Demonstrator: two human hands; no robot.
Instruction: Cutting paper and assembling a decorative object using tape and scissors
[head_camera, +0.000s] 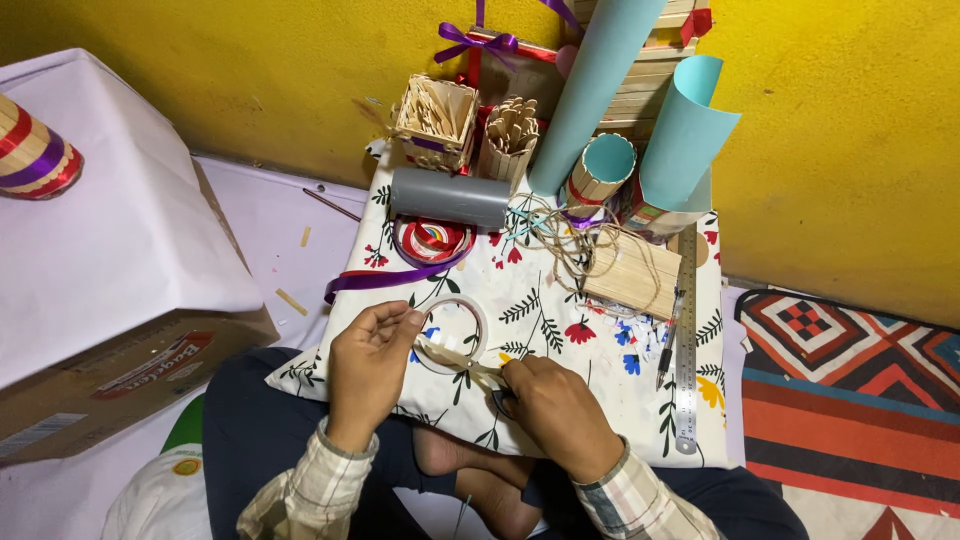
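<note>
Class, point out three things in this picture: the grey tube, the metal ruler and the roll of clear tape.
grey tube (450, 198), head view, middle of its side.
metal ruler (686, 340), head view, middle of its length.
roll of clear tape (470, 312), head view, upper right of the ring.

A yellow wall (250, 70) fills the top of the frame. At lower right lies a patterned rug (860, 400) in red, black and blue. A white-covered cardboard box (100, 300) sits at left.
</note>
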